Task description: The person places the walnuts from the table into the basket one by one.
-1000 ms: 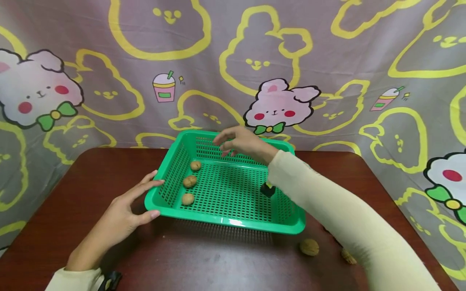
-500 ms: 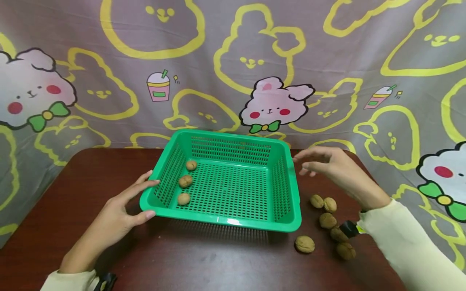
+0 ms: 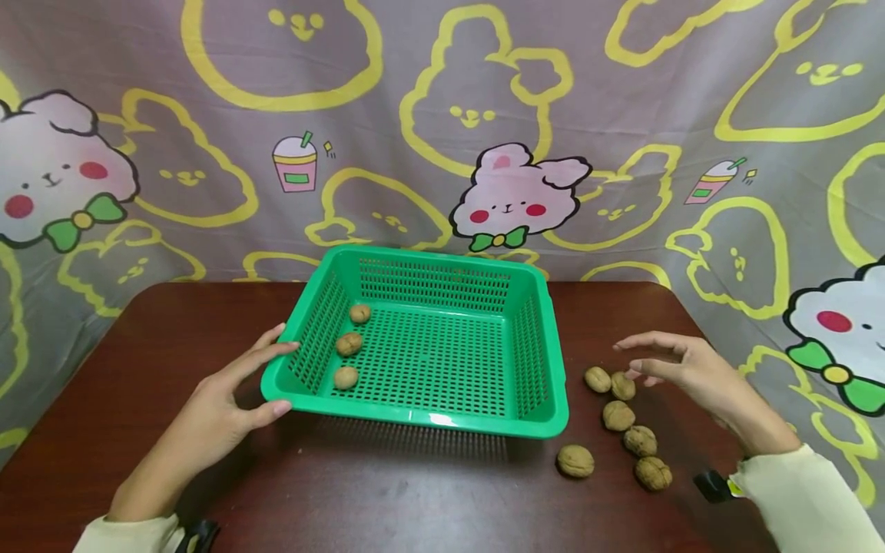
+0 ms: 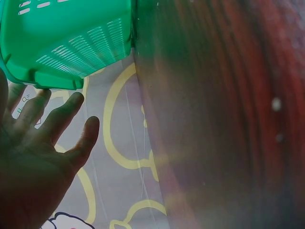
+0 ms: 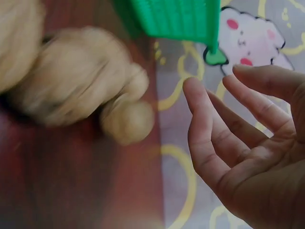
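- My left hand point(image 3: 221, 403) is at the left end of the green basket point(image 3: 512, 426), fingers spread apart and fairly straight; the fingertips meet the left rim, and my thumb lies at the near left corner.
- My right hand point(image 3: 705, 380) is well apart from the basket, off its right side, with the fingers parted and lightly bent and the thumb held away from them.
- The fingertips of that hand are just beside the far pair of loose walnuts; from my head view one tip overlaps a nut, and I cannot tell whether they touch.
- The basket stands on the dark red-brown table point(image 3: 415, 499), its slotted floor facing up at me.
- Inside it, three walnuts lie in a row near the left wall: a far one point(image 3: 359, 313), a middle one point(image 3: 349, 343) and a near one point(image 3: 346, 377).
- To the right of the basket, five walnuts point(image 3: 618, 415) make a slanting line running towards me, and a single walnut point(image 3: 575, 461) lies near the basket's near right corner.
- I have pale sleeves point(image 3: 805, 491), and behind the table hangs a greyish cloth point(image 3: 228, 46) with yellow outlines and white rabbit heads.
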Demonstrator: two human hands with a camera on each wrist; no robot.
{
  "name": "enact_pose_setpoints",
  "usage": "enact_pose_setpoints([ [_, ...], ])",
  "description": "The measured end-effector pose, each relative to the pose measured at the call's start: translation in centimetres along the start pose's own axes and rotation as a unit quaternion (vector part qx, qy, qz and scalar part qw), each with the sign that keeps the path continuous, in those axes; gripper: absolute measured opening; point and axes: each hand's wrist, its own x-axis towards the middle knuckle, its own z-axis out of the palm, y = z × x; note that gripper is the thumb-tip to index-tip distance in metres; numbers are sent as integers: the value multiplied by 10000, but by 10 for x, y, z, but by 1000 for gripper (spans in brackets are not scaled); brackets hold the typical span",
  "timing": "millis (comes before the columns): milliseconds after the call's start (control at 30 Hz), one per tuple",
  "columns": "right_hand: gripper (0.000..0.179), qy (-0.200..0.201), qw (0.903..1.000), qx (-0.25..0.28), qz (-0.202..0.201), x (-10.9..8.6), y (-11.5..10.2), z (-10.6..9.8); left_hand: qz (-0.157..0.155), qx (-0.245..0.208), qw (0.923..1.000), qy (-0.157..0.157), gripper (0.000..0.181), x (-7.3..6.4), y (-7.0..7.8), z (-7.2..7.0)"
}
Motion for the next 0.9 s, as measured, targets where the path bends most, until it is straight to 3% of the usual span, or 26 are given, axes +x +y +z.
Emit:
enact_pose_setpoints([
  [267,43,-201,9996,25,218,-4,31,-1,-64,-66,10000,-13,72,0,1,-1],
  [533,40,-503,9982,324,-103,1,54,6,-70,-60,10000,-3,72,0,1,0],
  [667,38,-597,9973,360,-235,1,59,10,-90,-76,9999,-32,72,0,2,0],
  [900,45,-567,9981,237,-69,2,59,16,-101,-69,9999,-37,73,0,1,-1],
])
